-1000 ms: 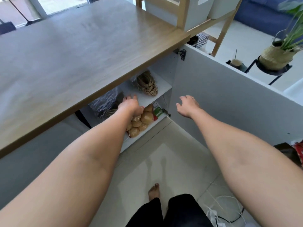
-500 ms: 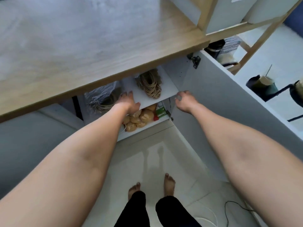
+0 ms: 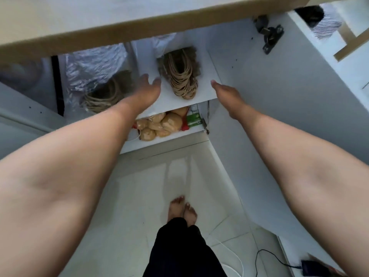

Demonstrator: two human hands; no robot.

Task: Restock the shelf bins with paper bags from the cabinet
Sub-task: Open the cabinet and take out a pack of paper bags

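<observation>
Head view — steeply down, close

Upper cabinet shelf point(image 3: 207, 76): paper bags point(image 3: 182, 76). Lower shelf point(image 3: 159, 141): bagged buns point(image 3: 159, 125).

**Surfaces in and around the open cabinet**

The cabinet shelf point(image 3: 201, 80) beneath both empty hands is smooth, matt white laminate. Between the left hand point(image 3: 148, 87) and right hand point(image 3: 225, 92) lies a stack of paper bags point(image 3: 181, 74), brown kraft paper with rough twisted-paper handles. Left of the left hand, a second bundle point(image 3: 101, 96) sits in crinkled, glossy clear plastic wrap point(image 3: 93, 62). Above the hands, the countertop edge point(image 3: 139, 27) looks like pale wood. Up and right of the right hand, the door hinge point(image 3: 269, 35) is dark metal. The floor point(image 3: 139, 196) shows glossy pale tile.
</observation>
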